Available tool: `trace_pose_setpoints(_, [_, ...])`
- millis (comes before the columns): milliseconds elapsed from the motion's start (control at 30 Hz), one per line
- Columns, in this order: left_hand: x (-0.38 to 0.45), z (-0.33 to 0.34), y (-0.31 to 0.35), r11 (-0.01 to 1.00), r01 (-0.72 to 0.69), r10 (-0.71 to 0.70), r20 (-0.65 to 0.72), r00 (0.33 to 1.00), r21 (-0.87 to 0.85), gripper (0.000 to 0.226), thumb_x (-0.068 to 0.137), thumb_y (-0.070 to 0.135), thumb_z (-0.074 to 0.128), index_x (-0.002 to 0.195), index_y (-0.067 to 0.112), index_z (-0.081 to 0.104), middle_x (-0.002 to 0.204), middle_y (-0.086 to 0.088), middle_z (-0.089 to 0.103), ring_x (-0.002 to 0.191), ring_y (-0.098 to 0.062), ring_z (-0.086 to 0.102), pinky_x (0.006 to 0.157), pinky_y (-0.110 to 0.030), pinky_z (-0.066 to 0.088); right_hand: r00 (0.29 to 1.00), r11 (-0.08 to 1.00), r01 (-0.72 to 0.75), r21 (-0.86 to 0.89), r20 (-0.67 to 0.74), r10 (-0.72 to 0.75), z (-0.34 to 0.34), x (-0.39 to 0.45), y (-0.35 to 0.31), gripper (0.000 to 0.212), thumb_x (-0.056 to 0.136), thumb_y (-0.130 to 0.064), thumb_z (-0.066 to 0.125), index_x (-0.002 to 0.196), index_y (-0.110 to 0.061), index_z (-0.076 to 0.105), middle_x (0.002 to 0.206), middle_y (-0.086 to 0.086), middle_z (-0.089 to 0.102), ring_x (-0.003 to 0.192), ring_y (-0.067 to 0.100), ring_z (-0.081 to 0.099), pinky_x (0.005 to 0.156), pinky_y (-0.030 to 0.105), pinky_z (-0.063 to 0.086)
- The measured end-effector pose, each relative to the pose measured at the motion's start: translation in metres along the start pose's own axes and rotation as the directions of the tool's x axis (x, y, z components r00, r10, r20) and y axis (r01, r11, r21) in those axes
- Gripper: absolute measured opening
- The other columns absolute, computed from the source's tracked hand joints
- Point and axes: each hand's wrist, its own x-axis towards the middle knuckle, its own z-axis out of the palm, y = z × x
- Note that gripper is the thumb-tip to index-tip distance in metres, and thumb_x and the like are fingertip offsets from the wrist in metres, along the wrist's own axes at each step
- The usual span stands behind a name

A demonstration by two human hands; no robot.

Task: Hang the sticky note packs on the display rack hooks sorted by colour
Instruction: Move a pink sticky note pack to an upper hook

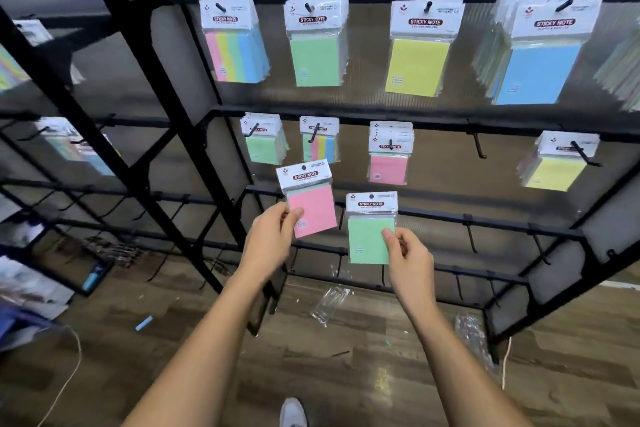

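Observation:
My left hand (273, 229) pinches a pink sticky note pack (313, 204) by its lower left edge, with more packs stacked behind it. My right hand (407, 253) pinches a green pack (367, 236) at its right edge. Both packs are held upright in front of the black display rack (346, 114), below its second row. On that row hang small green packs (263, 146), a multicolour pack (320, 146), pink packs (388, 166) and yellow packs (554, 172). The top row holds multicolour (235, 52), green (316, 59), yellow (417, 66) and blue packs (536, 73).
A bare hook (479, 147) sticks out on the second row between the pink and yellow packs. Lower rails carry several bare hooks (471, 236). Plastic wrappers (329, 302) lie on the wooden floor. Another rack (69, 149) with packs stands at the left.

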Motion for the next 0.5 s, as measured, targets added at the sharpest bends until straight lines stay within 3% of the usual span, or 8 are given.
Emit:
trace_pose_setpoints(200, [0.029,-0.025,0.001,0.999,-0.027,0.028,0.014,1.000,-0.041,0.033,0.101,0.036,0.048,0.072,0.021,0.047,0.063,0.008,0.053,0.065,-0.018,0.050,0.067,-0.037,0.044,0.996,0.996,0.087,0.002,-0.029,-0.087,0.014,0.020,-0.044,0.027,0.100,-0.028,0.055,0.073,-0.026,0.052,0.056,-0.017,0.052,0.056,0.000,0.046,0.052,0.015,0.034])
trace_pose_setpoints(267, [0.043,-0.036,0.004,0.997,-0.057,0.058,0.020,0.998,-0.056,0.035,0.101,0.037,0.047,0.070,0.021,0.043,0.062,0.008,0.050,0.063,-0.017,0.047,0.066,-0.038,0.043,0.989,0.991,0.134,-0.008,-0.056,-0.134,0.021,0.029,-0.065,0.030,0.100,-0.030,0.055,0.070,-0.028,0.049,0.056,-0.012,0.047,0.055,0.003,0.041,0.052,0.016,0.032])
trace_pose_setpoints(367, [0.062,-0.055,0.007,0.989,-0.119,0.120,0.006,0.993,-0.091,0.040,0.101,0.035,0.048,0.066,0.020,0.037,0.060,0.007,0.043,0.059,-0.012,0.041,0.062,-0.036,0.035,0.975,0.981,0.193,-0.008,-0.107,-0.193,0.034,0.046,-0.099,0.037,0.100,-0.029,0.056,0.065,-0.026,0.043,0.058,-0.008,0.036,0.054,0.007,0.031,0.052,0.020,0.028])
trace_pose_setpoints(500, [0.087,-0.083,0.006,0.969,-0.172,0.173,-0.013,0.985,-0.175,0.038,0.102,0.032,0.048,0.066,0.024,0.039,0.058,0.009,0.041,0.057,-0.010,0.039,0.059,-0.034,0.032,0.952,0.965,0.260,-0.015,-0.162,-0.259,0.051,0.069,-0.145,0.034,0.100,-0.031,0.055,0.070,-0.017,0.049,0.059,-0.008,0.038,0.056,0.007,0.033,0.053,0.021,0.029])
